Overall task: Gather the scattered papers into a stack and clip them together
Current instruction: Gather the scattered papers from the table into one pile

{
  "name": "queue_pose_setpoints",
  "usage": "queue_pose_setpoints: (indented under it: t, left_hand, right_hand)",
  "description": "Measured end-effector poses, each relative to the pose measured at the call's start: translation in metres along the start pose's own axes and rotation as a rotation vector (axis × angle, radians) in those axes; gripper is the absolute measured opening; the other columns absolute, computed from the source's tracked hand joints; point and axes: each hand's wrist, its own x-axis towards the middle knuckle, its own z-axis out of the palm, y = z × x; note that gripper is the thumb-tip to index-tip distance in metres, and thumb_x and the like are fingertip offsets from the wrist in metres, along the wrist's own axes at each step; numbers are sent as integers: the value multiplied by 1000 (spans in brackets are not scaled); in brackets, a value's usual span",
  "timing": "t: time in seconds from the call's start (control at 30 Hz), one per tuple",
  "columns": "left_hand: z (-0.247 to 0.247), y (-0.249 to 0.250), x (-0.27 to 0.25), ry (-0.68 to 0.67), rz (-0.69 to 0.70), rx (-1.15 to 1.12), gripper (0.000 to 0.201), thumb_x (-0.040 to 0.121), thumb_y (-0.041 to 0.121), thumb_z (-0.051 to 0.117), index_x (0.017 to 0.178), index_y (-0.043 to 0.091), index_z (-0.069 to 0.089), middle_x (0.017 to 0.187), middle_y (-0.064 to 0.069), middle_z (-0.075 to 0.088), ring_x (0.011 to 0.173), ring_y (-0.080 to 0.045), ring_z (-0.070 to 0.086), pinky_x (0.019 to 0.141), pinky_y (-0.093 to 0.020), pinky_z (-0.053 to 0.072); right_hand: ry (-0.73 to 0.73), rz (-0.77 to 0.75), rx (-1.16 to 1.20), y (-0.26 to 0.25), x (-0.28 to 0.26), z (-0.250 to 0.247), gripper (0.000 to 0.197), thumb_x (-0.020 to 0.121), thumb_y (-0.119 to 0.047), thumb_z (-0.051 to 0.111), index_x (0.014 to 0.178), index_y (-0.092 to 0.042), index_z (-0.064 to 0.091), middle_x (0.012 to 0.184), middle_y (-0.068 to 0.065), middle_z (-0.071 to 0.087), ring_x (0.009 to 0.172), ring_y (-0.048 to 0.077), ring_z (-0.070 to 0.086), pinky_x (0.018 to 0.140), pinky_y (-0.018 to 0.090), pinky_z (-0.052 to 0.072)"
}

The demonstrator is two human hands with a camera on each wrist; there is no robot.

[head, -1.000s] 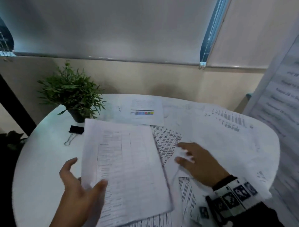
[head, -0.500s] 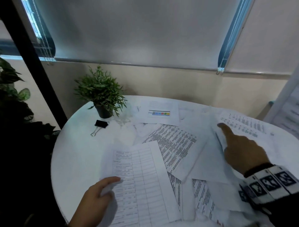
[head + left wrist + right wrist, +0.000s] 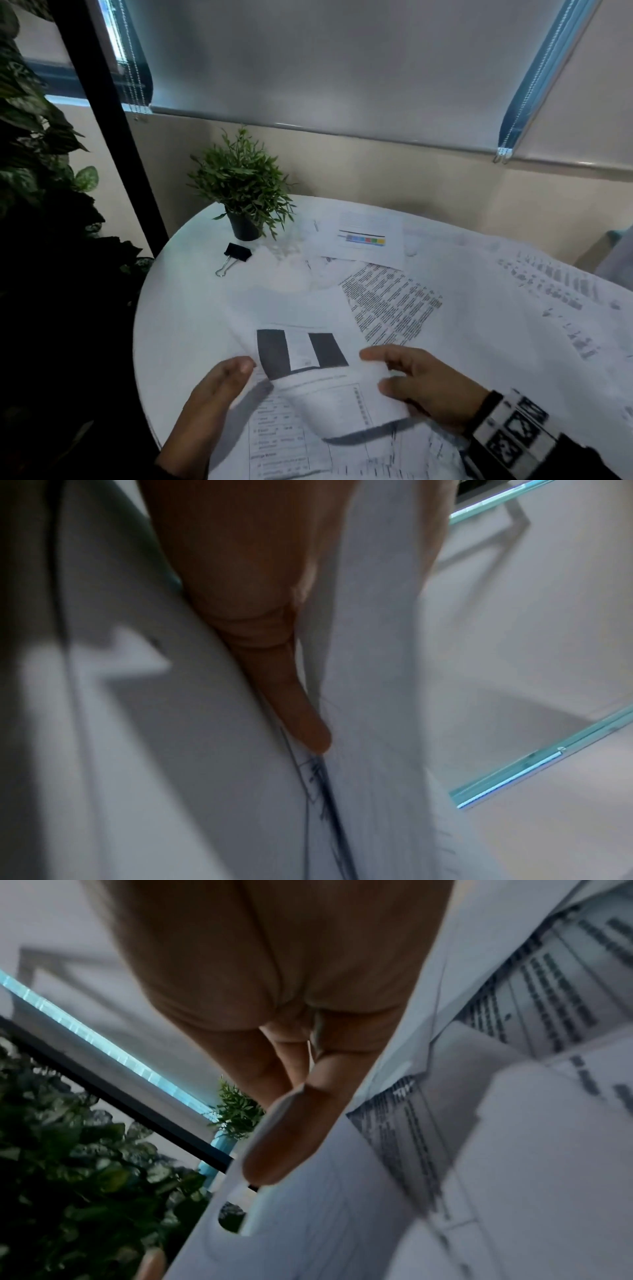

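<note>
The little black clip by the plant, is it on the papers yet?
Not yet. The black binder clip lies alone on the round white table, beside the potted green plant, holding no papers.

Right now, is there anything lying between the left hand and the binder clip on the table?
Nothing visible. From the left hand up to the binder clip there is only bare table. The potted plant stands beyond the clip, out of that path.

Setting: office | evidence: round white table (image 3: 178, 329), printed papers (image 3: 387, 301), binder clip (image 3: 236, 253), potted plant (image 3: 243, 192), roller blinds (image 3: 325, 61) far
</note>
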Motion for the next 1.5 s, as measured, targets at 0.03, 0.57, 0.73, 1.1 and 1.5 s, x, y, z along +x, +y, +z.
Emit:
queue_pose_setpoints:
  t: [0.03, 0.57, 0.73, 1.1, 1.5]
  left_hand:
    - [0, -1, 1, 25, 22, 57, 46, 70, 48, 71, 103, 16, 65, 109, 5, 66, 114, -13, 57, 87, -19, 40]
    - [4, -2, 1, 101, 58, 164, 42, 78, 28, 71, 109, 44, 47, 106, 11, 66, 97, -7, 63, 82, -24, 47]
    - [2, -3, 0, 96, 69, 248, 43, 74, 39, 74, 109, 47, 50, 118, 19, 60, 108, -4, 57, 95, -30, 42]
    - [-12, -20, 9, -60, 149, 350, 54, 83, -14, 52, 93, 36, 70, 104, 16, 71, 93, 6, 62, 79, -3, 42]
    - [-9, -29, 11, -13, 196, 177, 24, 81, 5, 57, 99, 16, 70, 107, 11, 72, 104, 5, 60, 86, 0, 39]
  right_hand:
    - [-10, 25, 46, 0, 1, -4, 48, 63, -1, 61, 110, -10, 64, 117, 18, 64, 94, 21, 66, 78, 31, 53]
    - [-193, 97, -1322, -68, 36, -31, 40, 80, -71, 47, 77, -36, 66, 69, -13, 64, 71, 3, 59, 79, 23, 48]
    - [-163, 11, -1661, -39, 32, -7, 41, 71, -62, 62, 94, -28, 61, 96, -10, 59, 93, 13, 55, 77, 29, 45]
    - [31, -347, -1249, -78, 103, -34, 45, 91, -36, 53, 133, -24, 48, 138, 2, 42, 128, 19, 42, 110, 35, 31]
    - [310, -21, -1847, -101, 156, -67, 31, 95, -30, 45, 124, -22, 51, 112, 7, 61, 95, 25, 62, 82, 33, 50]
